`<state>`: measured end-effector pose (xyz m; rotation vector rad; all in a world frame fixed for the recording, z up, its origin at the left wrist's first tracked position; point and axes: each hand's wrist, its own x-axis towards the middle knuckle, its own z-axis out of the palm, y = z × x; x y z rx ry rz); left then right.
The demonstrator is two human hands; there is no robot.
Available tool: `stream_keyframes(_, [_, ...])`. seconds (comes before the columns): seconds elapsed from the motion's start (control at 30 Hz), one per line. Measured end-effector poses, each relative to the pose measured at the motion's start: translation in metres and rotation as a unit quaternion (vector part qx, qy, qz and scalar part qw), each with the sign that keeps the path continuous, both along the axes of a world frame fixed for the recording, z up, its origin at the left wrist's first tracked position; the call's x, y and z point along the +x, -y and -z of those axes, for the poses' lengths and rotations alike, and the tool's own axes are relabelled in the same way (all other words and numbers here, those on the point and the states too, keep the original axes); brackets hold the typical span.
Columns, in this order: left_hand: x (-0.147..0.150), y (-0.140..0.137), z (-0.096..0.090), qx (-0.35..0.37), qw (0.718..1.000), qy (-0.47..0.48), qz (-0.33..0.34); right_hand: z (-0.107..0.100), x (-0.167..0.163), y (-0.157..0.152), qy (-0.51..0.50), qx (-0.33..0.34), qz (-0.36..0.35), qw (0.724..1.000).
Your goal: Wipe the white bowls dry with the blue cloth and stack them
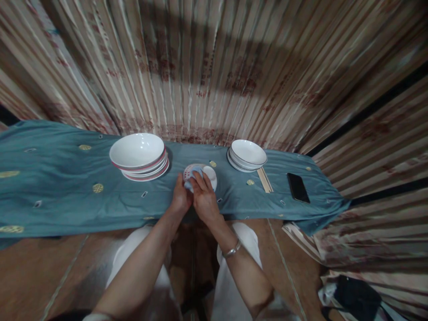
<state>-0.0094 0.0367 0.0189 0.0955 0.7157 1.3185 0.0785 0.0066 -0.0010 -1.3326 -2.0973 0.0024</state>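
Observation:
At the middle of the table's front, my left hand (181,195) is closed on the near left rim of a small white dish (211,178) with red marks on its left part. My right hand (204,198) lies over the dish, its fingers pressed on a light blue cloth (194,172) against the surface. Both hands hide much of the dish, and its full shape does not show. A bracelet circles my right wrist.
A stack of white bowls and plates (137,154) with red rims stands left. To the right are a smaller dark-rimmed stack (249,152), wooden chopsticks (265,180) and a black phone (298,187). A green patterned cloth (73,191) covers the table; curtains (207,76) hang behind.

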Motion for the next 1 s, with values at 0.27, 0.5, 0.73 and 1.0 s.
stream_keyframes(0.27, [0.006, -0.003, -0.008, 0.017, 0.999, -0.026, -0.015, -0.010, 0.026, -0.027, -0.073, -0.029, 0.012, 0.997])
stream_keyframes(0.5, [0.004, -0.006, 0.010, 0.050, 0.998, -0.024, -0.023, -0.021, 0.034, -0.042, -0.045, -0.035, -0.025, 0.998])
stream_keyframes(0.73, [0.005, -0.004, 0.006, 0.052, 0.998, -0.037, -0.016, -0.023, 0.039, -0.039, -0.026, -0.013, -0.024, 0.999])
stream_keyframes(1.0, [0.005, -0.001, -0.008, 0.009, 0.999, -0.043, -0.007, -0.019, 0.051, -0.038, -0.011, -0.049, 0.032, 0.998])
